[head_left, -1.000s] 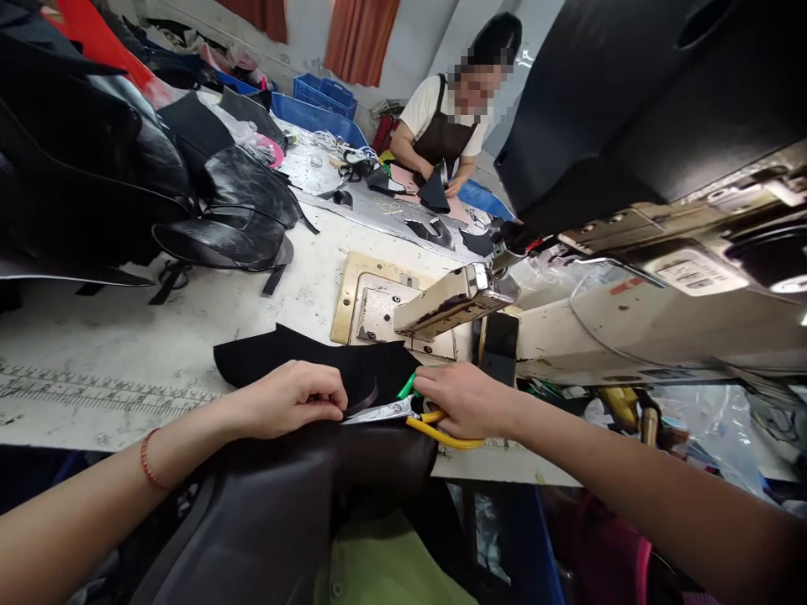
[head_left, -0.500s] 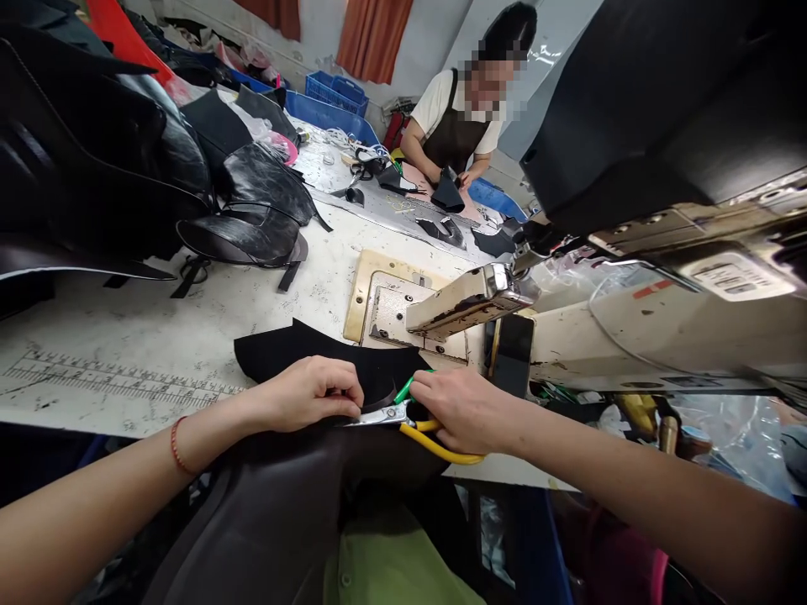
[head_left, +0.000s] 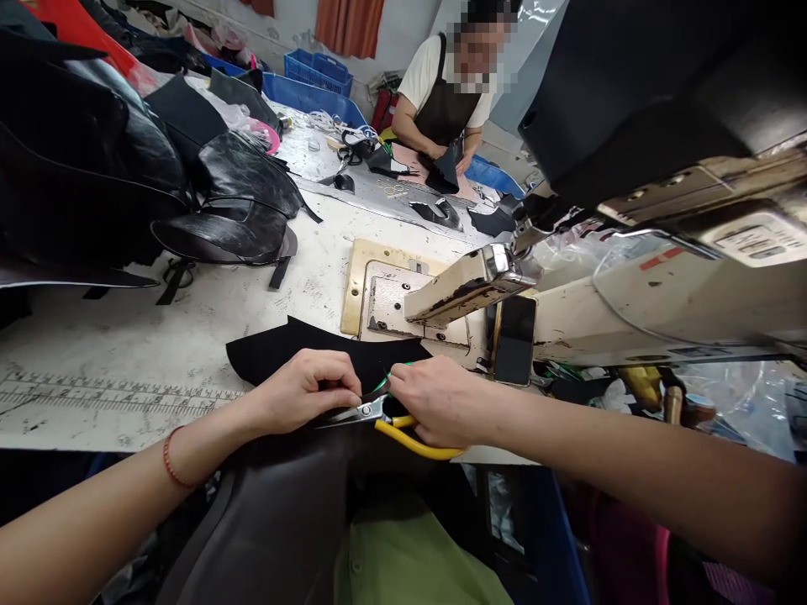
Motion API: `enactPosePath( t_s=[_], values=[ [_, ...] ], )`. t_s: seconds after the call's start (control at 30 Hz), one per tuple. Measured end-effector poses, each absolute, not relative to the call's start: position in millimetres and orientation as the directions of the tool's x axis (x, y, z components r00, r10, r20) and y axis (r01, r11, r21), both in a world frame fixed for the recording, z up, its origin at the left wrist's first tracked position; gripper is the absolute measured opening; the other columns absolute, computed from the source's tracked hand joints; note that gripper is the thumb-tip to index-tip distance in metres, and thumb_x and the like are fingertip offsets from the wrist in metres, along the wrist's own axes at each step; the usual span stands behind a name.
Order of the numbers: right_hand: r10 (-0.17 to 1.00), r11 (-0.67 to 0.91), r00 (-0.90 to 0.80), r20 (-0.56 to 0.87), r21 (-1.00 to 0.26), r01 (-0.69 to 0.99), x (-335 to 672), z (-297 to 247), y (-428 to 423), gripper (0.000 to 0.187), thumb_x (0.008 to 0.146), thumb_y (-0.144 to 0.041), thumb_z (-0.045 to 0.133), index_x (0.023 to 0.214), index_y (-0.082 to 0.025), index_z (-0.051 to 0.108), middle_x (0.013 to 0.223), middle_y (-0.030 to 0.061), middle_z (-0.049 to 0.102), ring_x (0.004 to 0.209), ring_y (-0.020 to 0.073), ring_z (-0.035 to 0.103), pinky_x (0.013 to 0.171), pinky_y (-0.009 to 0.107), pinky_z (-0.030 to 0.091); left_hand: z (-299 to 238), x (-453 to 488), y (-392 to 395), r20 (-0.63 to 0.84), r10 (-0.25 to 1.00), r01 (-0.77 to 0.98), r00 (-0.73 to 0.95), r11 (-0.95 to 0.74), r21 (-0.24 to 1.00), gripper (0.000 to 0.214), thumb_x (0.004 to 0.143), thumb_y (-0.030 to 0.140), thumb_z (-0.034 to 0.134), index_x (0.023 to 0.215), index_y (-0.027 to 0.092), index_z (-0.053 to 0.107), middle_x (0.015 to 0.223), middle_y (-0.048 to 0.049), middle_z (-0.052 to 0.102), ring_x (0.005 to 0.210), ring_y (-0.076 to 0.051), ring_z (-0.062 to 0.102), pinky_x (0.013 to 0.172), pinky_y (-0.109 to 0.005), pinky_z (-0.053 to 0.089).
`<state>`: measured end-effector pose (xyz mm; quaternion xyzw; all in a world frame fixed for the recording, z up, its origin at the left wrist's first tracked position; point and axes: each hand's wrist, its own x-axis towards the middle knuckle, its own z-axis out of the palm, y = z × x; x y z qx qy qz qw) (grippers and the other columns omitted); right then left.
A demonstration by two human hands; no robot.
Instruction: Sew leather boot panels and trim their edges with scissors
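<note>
My left hand (head_left: pixel 303 391) is closed in a pinch on the near edge of a black fabric piece (head_left: pixel 277 353) lying on the white worktable (head_left: pixel 126 344). My right hand (head_left: pixel 435 399) grips scissors (head_left: pixel 378 416) with yellow and green handles. Their metal blades point left and meet the fabric right under my left fingers. Dark leather-like material (head_left: pixel 277 512) hangs from the table edge toward my lap.
A sewing machine (head_left: pixel 630 277) fills the right side, its arm (head_left: pixel 470 281) over a brass-edged plate (head_left: pixel 378 294). A phone (head_left: pixel 514 328) leans on it. Black leather pieces (head_left: pixel 220 202) pile at the left. A person in an apron (head_left: pixel 445 109) works at the far end beside blue crates (head_left: pixel 319 76).
The scissors and my right hand have shifted left along the fabric edge, closer to my left hand. The view has tilted slightly down.
</note>
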<state>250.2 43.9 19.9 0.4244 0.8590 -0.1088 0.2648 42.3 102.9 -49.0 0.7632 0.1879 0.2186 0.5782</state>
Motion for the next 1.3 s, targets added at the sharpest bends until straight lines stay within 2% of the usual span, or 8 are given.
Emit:
enactPosePath(
  t_s=[0.5,0.53,0.6,0.67,0.77,0.83,0.97,1.3],
  values=[
    [0.666,0.633,-0.567,-0.485,-0.036,0.773,232,2,48,0.024,0.077,-0.027,0.055,0.097,-0.013,0.060,0.088,0.0098,0.062,0.067,0.0220,0.062,0.052,0.029,0.038,-43,34,104,0.188,0.785,0.056,0.591,-0.272,0.961,0.009,0.085,0.024,0.063,0.077,0.020,0.064,0.081,-0.0008,0.062,0.075,-0.014,0.056,0.072,-0.026,0.045],
    [0.675,0.618,-0.561,-0.479,-0.047,0.785,233,2,48,0.024,0.077,-0.027,0.055,0.096,-0.013,0.059,0.088,0.0094,0.062,0.068,0.0219,0.062,0.053,0.029,0.038,-40,25,99,0.206,0.836,0.119,0.508,-0.305,0.945,0.003,0.085,0.024,0.063,0.085,0.022,0.064,0.090,-0.0016,0.062,0.081,-0.015,0.056,0.077,-0.027,0.044],
    [0.692,0.585,-0.546,-0.472,-0.075,0.807,236,3,48,0.023,0.075,-0.027,0.055,0.094,-0.014,0.059,0.089,0.0083,0.062,0.070,0.0217,0.061,0.053,0.029,0.036,-34,1,80,0.204,0.953,0.301,0.226,-0.267,0.915,0.024,0.082,0.029,0.068,0.104,0.026,0.059,0.109,-0.0023,0.058,0.093,-0.017,0.054,0.087,-0.030,0.044],
    [0.705,0.561,-0.538,-0.462,-0.101,0.822,238,2,46,0.022,0.073,-0.026,0.055,0.092,-0.016,0.057,0.090,0.0075,0.062,0.072,0.0214,0.060,0.053,0.029,0.033,-31,-24,57,-0.022,0.994,0.339,-0.109,0.058,0.939,0.041,0.073,0.041,0.076,0.105,0.029,0.054,0.103,-0.0006,0.060,0.093,-0.020,0.057,0.085,-0.032,0.048],
    [0.737,0.537,-0.538,-0.411,-0.129,0.834,240,-1,43,0.018,0.070,-0.024,0.054,0.087,-0.017,0.055,0.089,0.0062,0.060,0.071,0.0195,0.056,0.052,0.029,0.027,-29,-43,26,-0.540,0.841,0.079,0.033,0.537,0.840,0.052,0.065,0.052,0.078,0.107,0.028,0.058,0.098,-0.0023,0.069,0.095,-0.027,0.065,0.080,-0.037,0.055],
    [0.757,0.528,-0.535,-0.375,-0.129,0.839,240,-4,40,0.016,0.069,-0.024,0.054,0.083,-0.018,0.052,0.087,0.0053,0.059,0.068,0.0181,0.053,0.052,0.029,0.023,-25,-43,16,-0.649,0.728,-0.060,0.222,0.674,0.736,0.051,0.067,0.050,0.078,0.110,0.026,0.063,0.100,-0.0043,0.072,0.096,-0.029,0.067,0.083,-0.040,0.056],
    [0.808,0.505,-0.505,-0.304,-0.084,0.859,238,-8,36,0.017,0.063,-0.019,0.055,0.079,-0.019,0.048,0.083,0.0040,0.055,0.065,0.0161,0.046,0.052,0.030,0.019,-17,-33,19,-0.647,0.657,-0.216,0.387,0.747,0.629,0.038,0.071,0.038,0.079,0.103,0.021,0.071,0.095,-0.0058,0.075,0.086,-0.026,0.071,0.079,-0.034,0.056],
    [0.808,0.508,-0.541,-0.234,-0.189,0.840,235,4,41,0.021,0.066,-0.028,0.056,0.081,-0.021,0.043,0.089,0.0036,0.055,0.074,0.0179,0.046,0.060,0.030,0.028,-15,-27,22,-0.603,0.673,-0.313,0.428,0.737,0.600,0.031,0.069,0.032,0.082,0.096,0.018,0.075,0.083,-0.0056,0.076,0.072,-0.020,0.071,0.068,-0.025,0.055]
  ],
)
